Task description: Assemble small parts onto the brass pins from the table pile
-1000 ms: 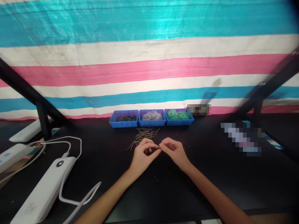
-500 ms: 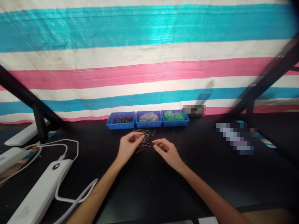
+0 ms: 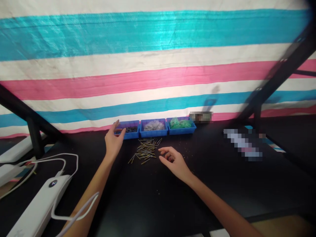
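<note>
My left hand (image 3: pixel 114 141) is at the left blue bin (image 3: pixel 132 135), thumb and fingers spread apart over its left end, with nothing visible in them. Dark, thin nail-like pieces (image 3: pixel 131 129) fill part of that bin. On the black table, a loose heap of thin, brassy and silvery screw-like rods (image 3: pixel 146 151) lies in front of the bins. Just right of the heap hovers my right hand (image 3: pixel 175 163), its fingers loosely curled and the thumb apart, holding nothing I can see.
A middle blue bin (image 3: pixel 153 133) holds clear plastic bags, and a right blue bin (image 3: pixel 182 131) holds green bags. At the left lie a white power bank (image 3: pixel 39 207) and looping white cables (image 3: pixel 77 171). Black frame bars (image 3: pixel 274 69) slant at both sides before a striped sheet (image 3: pixel 158 72).
My left hand has moved left and away from me, from the rod heap to the left bin, and its fingers have spread. My right hand stays beside the heap. The view has shifted slightly.
</note>
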Available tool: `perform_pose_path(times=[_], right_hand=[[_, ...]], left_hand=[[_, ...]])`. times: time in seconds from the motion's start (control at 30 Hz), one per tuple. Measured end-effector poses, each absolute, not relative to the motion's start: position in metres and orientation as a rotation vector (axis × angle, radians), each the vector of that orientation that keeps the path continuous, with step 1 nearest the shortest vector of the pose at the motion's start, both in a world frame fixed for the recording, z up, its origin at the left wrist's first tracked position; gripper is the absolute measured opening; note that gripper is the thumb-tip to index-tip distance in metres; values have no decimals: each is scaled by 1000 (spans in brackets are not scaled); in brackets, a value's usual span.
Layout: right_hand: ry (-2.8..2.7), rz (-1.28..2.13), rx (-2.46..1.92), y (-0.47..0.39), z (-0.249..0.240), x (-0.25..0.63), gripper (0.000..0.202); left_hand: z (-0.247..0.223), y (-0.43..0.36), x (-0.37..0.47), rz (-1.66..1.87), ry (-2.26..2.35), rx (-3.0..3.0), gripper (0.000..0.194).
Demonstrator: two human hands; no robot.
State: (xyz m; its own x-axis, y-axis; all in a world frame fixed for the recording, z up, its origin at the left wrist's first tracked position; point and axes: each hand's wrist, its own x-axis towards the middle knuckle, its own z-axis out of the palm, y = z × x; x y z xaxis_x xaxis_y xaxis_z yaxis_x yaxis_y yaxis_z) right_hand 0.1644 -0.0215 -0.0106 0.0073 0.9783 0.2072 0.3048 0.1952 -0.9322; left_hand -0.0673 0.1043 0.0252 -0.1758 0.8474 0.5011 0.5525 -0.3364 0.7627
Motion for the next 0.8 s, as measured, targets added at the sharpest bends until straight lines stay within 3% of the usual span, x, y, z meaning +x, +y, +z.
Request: perform_pose_path(times=[0.1,0.2,0.4,0.8], right_hand=[[-1537,810,-1295,-22,-10,166,23],[-1593,727,-1325,-22,-10,166,23],[-1664,628,-1389,-20,-12,168,27],[-1828,425,-1463,-22,-8,173,26]], left_hand=[[26,79,-57,1421,1488,2042,41],[24,51,-47,1012,1165,2378,21],[3,26,-30,397,990,2687,20],[-5,25,-30,590,1286,2937,20]])
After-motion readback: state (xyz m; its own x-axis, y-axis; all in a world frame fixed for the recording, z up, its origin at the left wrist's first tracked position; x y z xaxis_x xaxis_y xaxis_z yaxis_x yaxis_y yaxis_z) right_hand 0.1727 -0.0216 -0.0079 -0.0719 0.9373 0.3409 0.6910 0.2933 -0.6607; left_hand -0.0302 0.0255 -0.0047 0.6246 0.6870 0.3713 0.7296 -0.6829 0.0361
